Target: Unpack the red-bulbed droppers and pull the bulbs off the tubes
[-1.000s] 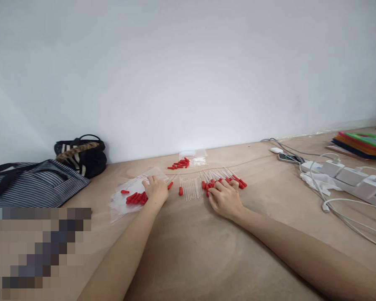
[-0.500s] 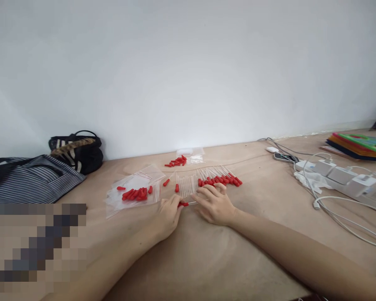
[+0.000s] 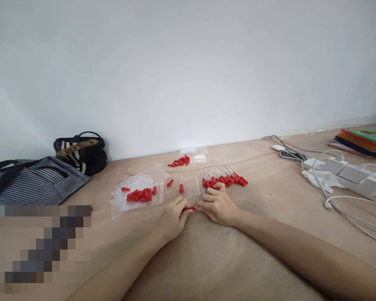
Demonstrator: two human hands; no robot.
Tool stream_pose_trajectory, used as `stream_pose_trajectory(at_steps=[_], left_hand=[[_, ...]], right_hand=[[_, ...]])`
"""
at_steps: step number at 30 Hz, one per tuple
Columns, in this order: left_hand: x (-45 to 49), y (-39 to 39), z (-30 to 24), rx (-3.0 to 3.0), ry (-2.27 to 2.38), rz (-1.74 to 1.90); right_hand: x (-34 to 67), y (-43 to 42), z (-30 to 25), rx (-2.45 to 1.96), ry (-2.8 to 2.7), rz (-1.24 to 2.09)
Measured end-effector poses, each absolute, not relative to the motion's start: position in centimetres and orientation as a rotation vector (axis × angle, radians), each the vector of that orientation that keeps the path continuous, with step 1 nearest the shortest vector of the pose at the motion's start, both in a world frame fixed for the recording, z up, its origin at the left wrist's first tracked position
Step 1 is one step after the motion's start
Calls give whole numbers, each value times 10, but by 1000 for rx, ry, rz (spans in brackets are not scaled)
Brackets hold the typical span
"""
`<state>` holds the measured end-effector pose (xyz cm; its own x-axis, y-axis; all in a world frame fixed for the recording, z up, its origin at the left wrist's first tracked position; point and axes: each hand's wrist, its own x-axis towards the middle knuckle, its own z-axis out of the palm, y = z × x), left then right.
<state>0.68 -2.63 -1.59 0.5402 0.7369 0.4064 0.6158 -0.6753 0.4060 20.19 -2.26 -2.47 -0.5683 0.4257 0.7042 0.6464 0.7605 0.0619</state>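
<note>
My left hand (image 3: pixel 174 215) pinches a red rubber dropper bulb (image 3: pixel 191 208) by its closed end. My right hand (image 3: pixel 219 207) is closed on a thin clear dropper tube (image 3: pixel 196 207), whose end meets the bulb's mouth; most of the tube is hidden by the fingers. Just beyond my hands lies a row of bare clear tubes (image 3: pixel 192 186). To its right are several droppers with red bulbs fitted (image 3: pixel 227 180), bulbs toward me. A pile of loose red bulbs (image 3: pixel 139 195) rests on clear zip bags (image 3: pixel 119 205) to the left.
More red bulbs (image 3: pixel 179 161) and a clear bag of tubes (image 3: pixel 199 157) lie near the wall. A striped bag (image 3: pixel 40 179) and a black bag (image 3: pixel 90 156) stand left. On the right are white chargers (image 3: pixel 357 173), cables (image 3: pixel 347 215) and a stack of coloured boards (image 3: pixel 363 142).
My hands have come closer together, and less of the tube shows between them. The whole view has shifted slightly, so things sit a little further right.
</note>
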Motion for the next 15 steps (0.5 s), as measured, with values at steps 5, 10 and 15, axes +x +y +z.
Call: stream_pose_trajectory(at_steps=[5, 10, 15], left_hand=[[6, -28, -6, 2460, 1151, 824], [8, -32, -2, 2433, 1145, 828], [1, -29, -4, 2433, 1155, 874]], right_hand=[[203, -23, -24, -814, -2269, -311], [203, -24, -26, -823, -2254, -255], [209, -23, -27, -857, -2239, -208]])
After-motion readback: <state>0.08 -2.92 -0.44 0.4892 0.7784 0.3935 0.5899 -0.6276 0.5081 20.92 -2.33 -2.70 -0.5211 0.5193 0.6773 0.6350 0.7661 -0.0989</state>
